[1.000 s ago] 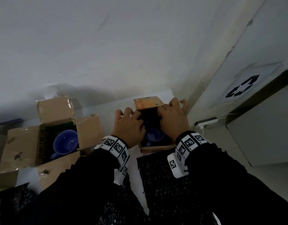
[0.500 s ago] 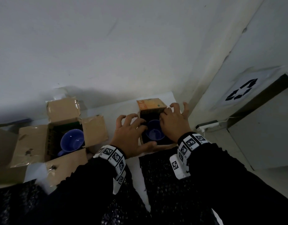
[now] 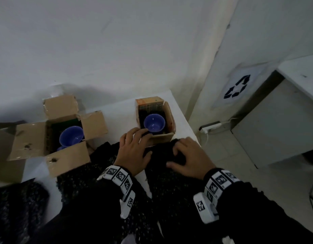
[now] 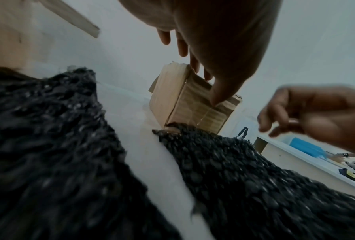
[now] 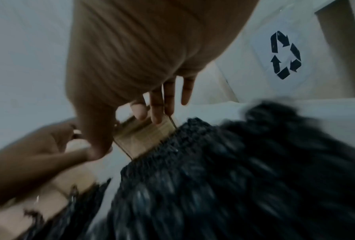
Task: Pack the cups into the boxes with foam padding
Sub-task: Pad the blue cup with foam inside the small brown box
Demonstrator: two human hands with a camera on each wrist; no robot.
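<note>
A small open cardboard box (image 3: pixel 162 137) stands at the table's far right with a blue cup (image 3: pixel 154 123) upright inside, dark padding around it. A larger open box (image 3: pixel 68 158) at left holds another blue cup (image 3: pixel 71 138). My left hand (image 3: pixel 134 147) lies open, its fingertips at the small box's near left corner (image 4: pixel 172 97). My right hand (image 3: pixel 188 155) hovers with loose fingers over the far end of a black foam sheet (image 3: pixel 169 187) that reaches up to the small box. It holds nothing in the right wrist view, where its fingers (image 5: pixel 168 97) hang down.
A second black foam sheet (image 3: pixel 92 173) lies between the boxes and another piece (image 3: pixel 14 208) at near left. The white table (image 3: pixel 117 110) ends just right of the small box. Beyond are a floor power strip (image 3: pixel 210 126), a recycling sign (image 3: pixel 237 87) and a white cabinet (image 3: pixel 275 124).
Both hands have drawn back from inside the small box toward me, uncovering the cup. The right hand has moved down over the foam sheet. The left stays at the box's near corner.
</note>
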